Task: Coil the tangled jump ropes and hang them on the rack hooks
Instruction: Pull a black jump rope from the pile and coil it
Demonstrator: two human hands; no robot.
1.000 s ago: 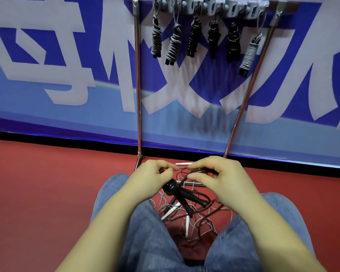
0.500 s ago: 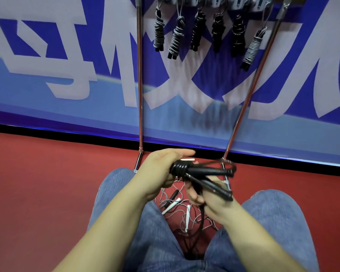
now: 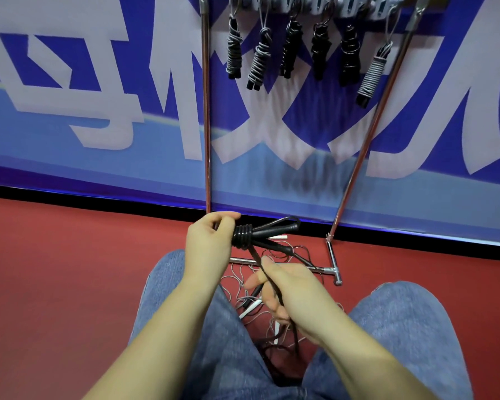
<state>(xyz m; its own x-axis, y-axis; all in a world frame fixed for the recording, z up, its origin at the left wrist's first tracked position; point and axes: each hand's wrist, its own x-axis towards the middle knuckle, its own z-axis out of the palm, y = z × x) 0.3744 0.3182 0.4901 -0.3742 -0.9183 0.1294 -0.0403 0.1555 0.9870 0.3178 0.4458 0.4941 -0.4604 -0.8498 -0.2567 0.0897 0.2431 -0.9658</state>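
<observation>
My left hand (image 3: 210, 243) grips a black jump rope (image 3: 247, 235) by its two handles, which point right, with several turns of cord wound round them. Lower right, my right hand (image 3: 283, 290) holds the loose black cord that runs down from the coil to the floor. Under both hands a tangle of grey and white ropes (image 3: 251, 301) lies on the red floor between my knees. Above, the rack's hook bar (image 3: 318, 7) carries several coiled ropes, such as a grey-wound one (image 3: 371, 75) at the right end.
The rack's chrome uprights (image 3: 206, 111) rise against a blue banner wall (image 3: 70, 96). Its floor foot (image 3: 334, 267) lies just beyond my right hand. My denim-covered knees (image 3: 399, 327) flank the tangle on the red floor (image 3: 55, 269).
My left hand has lifted the black rope's handles off the tangle. My right hand came away from them, moved down and toward me, and now draws the cord taut.
</observation>
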